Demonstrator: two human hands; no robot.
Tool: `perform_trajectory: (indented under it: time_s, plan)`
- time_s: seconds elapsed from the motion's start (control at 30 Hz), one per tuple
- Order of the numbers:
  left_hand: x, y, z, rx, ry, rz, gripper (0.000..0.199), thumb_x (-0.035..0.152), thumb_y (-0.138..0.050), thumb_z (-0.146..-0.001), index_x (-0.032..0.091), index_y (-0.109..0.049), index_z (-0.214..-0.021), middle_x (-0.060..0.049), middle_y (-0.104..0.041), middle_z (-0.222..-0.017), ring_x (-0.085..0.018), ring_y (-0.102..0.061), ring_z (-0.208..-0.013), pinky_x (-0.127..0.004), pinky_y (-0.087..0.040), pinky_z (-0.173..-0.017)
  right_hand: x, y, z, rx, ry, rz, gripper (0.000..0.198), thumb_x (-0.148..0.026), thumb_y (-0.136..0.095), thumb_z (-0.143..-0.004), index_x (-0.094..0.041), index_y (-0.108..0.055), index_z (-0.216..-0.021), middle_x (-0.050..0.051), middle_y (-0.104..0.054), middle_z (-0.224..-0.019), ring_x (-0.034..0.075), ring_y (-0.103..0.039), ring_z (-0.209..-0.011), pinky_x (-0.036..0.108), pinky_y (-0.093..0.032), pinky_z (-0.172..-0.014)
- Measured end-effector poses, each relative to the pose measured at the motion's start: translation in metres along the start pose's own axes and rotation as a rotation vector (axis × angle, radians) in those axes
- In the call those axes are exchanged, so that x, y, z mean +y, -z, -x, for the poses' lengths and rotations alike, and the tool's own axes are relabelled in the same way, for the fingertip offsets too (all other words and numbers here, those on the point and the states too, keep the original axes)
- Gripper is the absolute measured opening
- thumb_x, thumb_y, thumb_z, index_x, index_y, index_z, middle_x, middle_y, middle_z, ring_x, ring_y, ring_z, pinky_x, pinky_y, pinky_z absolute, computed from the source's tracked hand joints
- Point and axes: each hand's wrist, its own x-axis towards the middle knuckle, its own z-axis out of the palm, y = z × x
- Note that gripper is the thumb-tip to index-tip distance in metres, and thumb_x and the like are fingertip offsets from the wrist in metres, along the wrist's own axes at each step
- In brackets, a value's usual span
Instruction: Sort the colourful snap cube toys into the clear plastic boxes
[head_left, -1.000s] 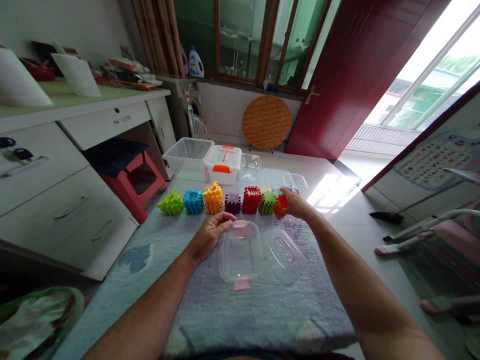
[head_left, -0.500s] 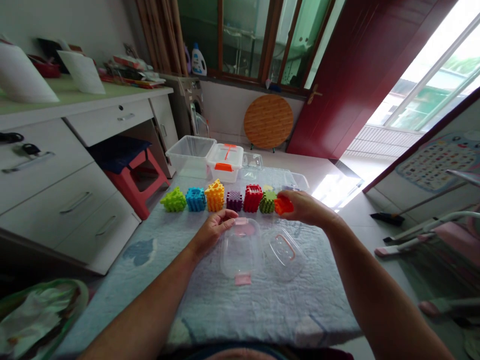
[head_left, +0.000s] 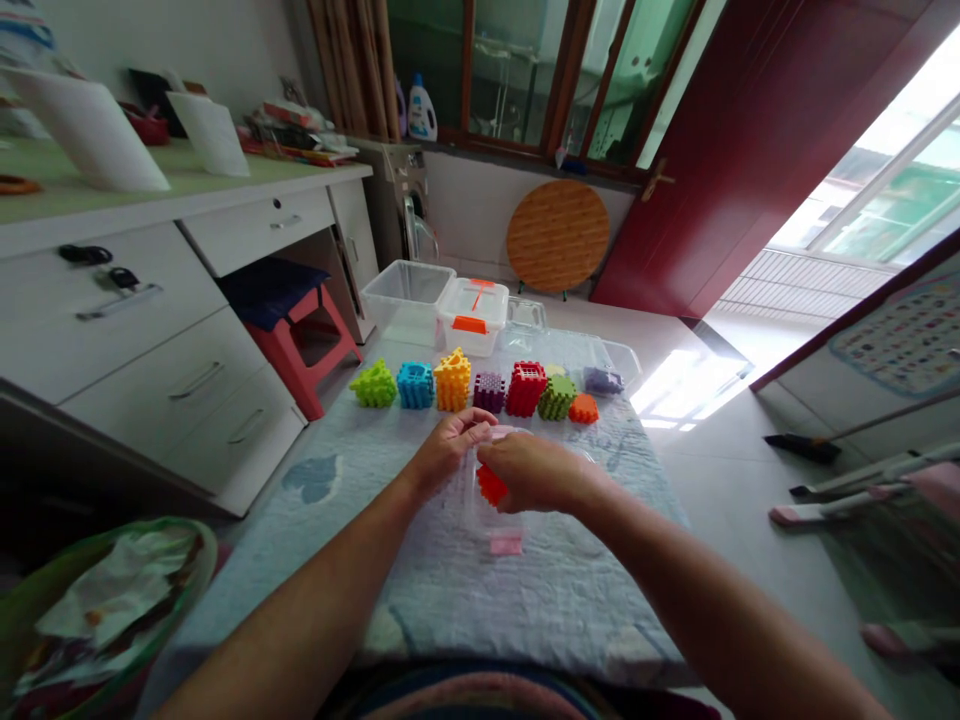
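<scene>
My left hand [head_left: 456, 440] pinches the far left corner of a small clear plastic box [head_left: 487, 525] with pink latches. My right hand [head_left: 536, 472] is closed on an orange toy block [head_left: 491, 486] with toothed edges, down at that box. Whether the block touches the bottom cannot be seen. Behind the hands runs a row of toothed blocks: lime green [head_left: 374, 384], blue [head_left: 415, 386], yellow [head_left: 453, 380], purple [head_left: 490, 391], red [head_left: 526, 389], darker green [head_left: 557, 397] and a small orange piece [head_left: 583, 409]. A clear lid is mostly hidden under my right forearm.
Behind the row stand a large clear tub [head_left: 409, 285] and a lidded box with orange latches [head_left: 472, 318]. A greyish-purple block [head_left: 603, 380] lies at the back right of the cloth-covered table [head_left: 435, 600]. A pink stool [head_left: 300, 350] and a waste basket [head_left: 202, 570] are left.
My right hand has moved from the row's right end, left and nearer, to the small clear box with an orange block. Another orange piece shows in the row. My left hand stays at the box.
</scene>
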Motion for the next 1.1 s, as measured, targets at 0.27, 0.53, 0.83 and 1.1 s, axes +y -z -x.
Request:
perform_trajectory:
  time_s: [0.27, 0.53, 0.83, 1.1]
  plan:
    - [0.002, 0.000, 0.000, 0.013, -0.041, -0.093, 0.029, 0.041, -0.069, -0.077, 0.018, -0.069, -0.094, -0.002, -0.064, -0.084, -0.016, -0.056, -0.076, -0.028, -0.042, -0.074, -0.012, -0.015, -0.011, -0.127, -0.041, 0.009, 0.027, -0.027, -0.066, -0.077, -0.011, -0.072, -0.097, 0.015, -0.075, -0.092, 0.025, -0.070, -0.082, 0.028, -0.048, -0.063]
    - [0.004, -0.001, 0.000, 0.001, -0.031, -0.079, 0.028, 0.040, -0.069, -0.077, 0.017, -0.068, -0.093, -0.003, -0.064, -0.085, -0.017, -0.056, -0.079, -0.028, -0.042, -0.074, 0.004, -0.006, -0.008, -0.121, -0.011, -0.008, 0.025, -0.007, -0.053, -0.082, -0.009, -0.071, -0.099, 0.013, -0.074, -0.093, 0.017, -0.066, -0.076, 0.024, -0.042, -0.059]
    - [0.000, 0.000, -0.001, -0.001, -0.041, -0.099, 0.025, 0.038, -0.068, -0.077, 0.018, -0.068, -0.093, -0.001, -0.065, -0.085, -0.016, -0.056, -0.077, -0.027, -0.042, -0.074, 0.008, -0.018, -0.005, -0.128, 0.037, -0.034, 0.027, -0.002, -0.051, -0.080, -0.011, -0.069, -0.098, 0.012, -0.074, -0.093, 0.016, -0.065, -0.076, 0.024, -0.041, -0.061]
    - [0.004, -0.002, 0.001, 0.021, -0.012, -0.112, 0.029, 0.043, -0.068, -0.077, 0.018, -0.069, -0.093, -0.001, -0.063, -0.082, -0.016, -0.054, -0.075, -0.027, -0.042, -0.071, 0.076, 0.019, 0.056, 0.413, -0.144, -0.374, 0.029, -0.019, -0.042, -0.092, -0.019, -0.068, -0.104, 0.004, -0.072, -0.098, 0.014, -0.063, -0.085, 0.026, -0.046, -0.076]
